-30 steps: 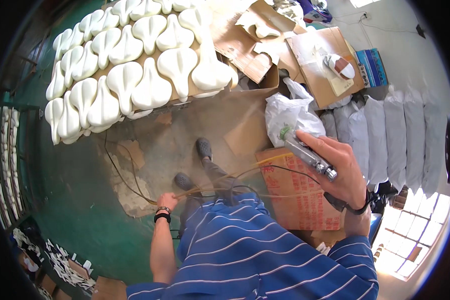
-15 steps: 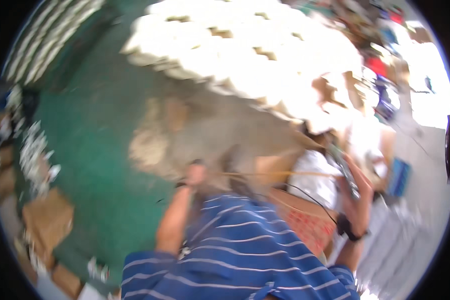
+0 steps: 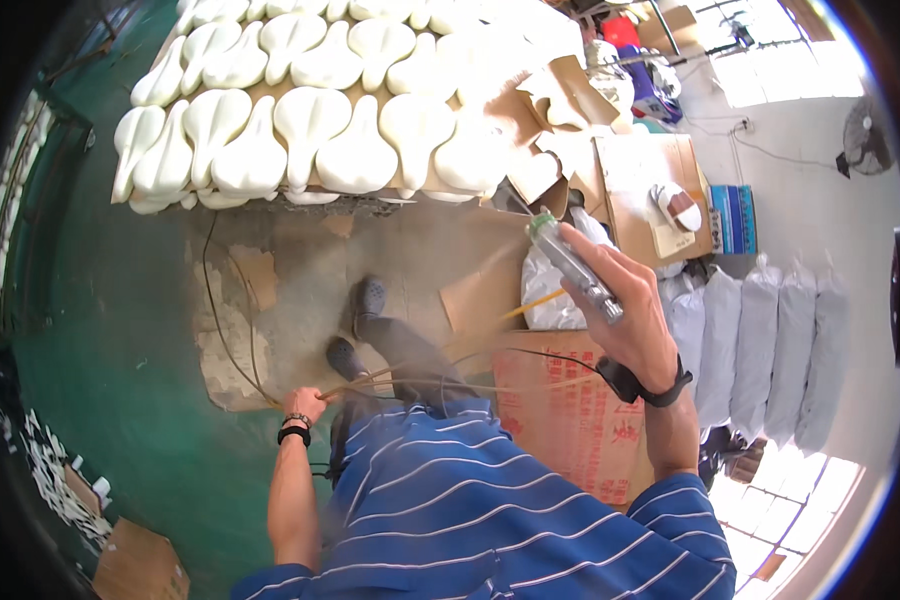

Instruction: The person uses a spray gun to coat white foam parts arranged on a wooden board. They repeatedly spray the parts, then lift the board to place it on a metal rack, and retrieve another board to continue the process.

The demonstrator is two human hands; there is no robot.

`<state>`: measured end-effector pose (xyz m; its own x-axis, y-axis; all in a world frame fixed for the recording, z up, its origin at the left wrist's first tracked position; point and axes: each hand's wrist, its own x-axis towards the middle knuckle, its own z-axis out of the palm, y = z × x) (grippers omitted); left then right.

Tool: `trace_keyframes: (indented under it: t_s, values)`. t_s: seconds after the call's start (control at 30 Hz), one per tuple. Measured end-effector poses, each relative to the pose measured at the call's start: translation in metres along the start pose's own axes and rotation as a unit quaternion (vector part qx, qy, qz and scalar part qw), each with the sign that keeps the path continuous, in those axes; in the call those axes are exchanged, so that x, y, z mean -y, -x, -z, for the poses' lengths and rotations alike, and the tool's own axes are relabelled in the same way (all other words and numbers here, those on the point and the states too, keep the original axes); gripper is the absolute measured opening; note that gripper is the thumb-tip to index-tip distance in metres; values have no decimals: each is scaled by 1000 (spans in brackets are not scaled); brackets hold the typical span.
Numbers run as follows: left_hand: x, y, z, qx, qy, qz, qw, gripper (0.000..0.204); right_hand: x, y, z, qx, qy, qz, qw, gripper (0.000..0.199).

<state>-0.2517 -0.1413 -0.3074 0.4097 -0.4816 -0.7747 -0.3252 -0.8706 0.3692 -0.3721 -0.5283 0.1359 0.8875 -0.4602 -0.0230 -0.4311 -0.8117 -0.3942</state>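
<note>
My right hand [image 3: 625,315] is raised at the right and grips a slim metal tool [image 3: 573,265] with a clear tip. A yellowish hose [image 3: 450,385] runs from the tool across my body to my left hand [image 3: 305,403], which is closed on the hose low by my hip. Below the hands are my two dark shoes [image 3: 360,320] on a bare concrete patch. A rack of several white moulded saddle-shaped pieces [image 3: 320,130] stands ahead of me.
A printed cardboard box [image 3: 570,430] and a white plastic bag [image 3: 550,290] sit at my right. Several white sacks [image 3: 760,340] line the right wall. Cardboard sheets [image 3: 640,190] lie beyond. Green floor [image 3: 120,380] spreads left, with a thin cable [image 3: 220,330] trailing.
The view swung away and back toward the white pieces. My right hand has lifted the tool higher and tilted it up. My left hand stays low on the hose.
</note>
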Motion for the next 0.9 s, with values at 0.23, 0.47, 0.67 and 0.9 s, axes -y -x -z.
trace_keyframes:
  t_s: [0.23,0.47,0.67,0.9]
  values:
    - [-5,-30,34,-8,-29,4,1000,44,-23,-21,13,-8,-13,-15,1000,66]
    - [-35,-66,74,-127,23,-3,992,38,-39,-37,20,25,6,-36,999,72]
    - [-52,-68,93,-151,47,0,987,40,-14,-70,17,50,-99,15,994,68]
    - [-17,-67,102,-121,66,16,990,41,11,-95,5,85,-57,50,993,67]
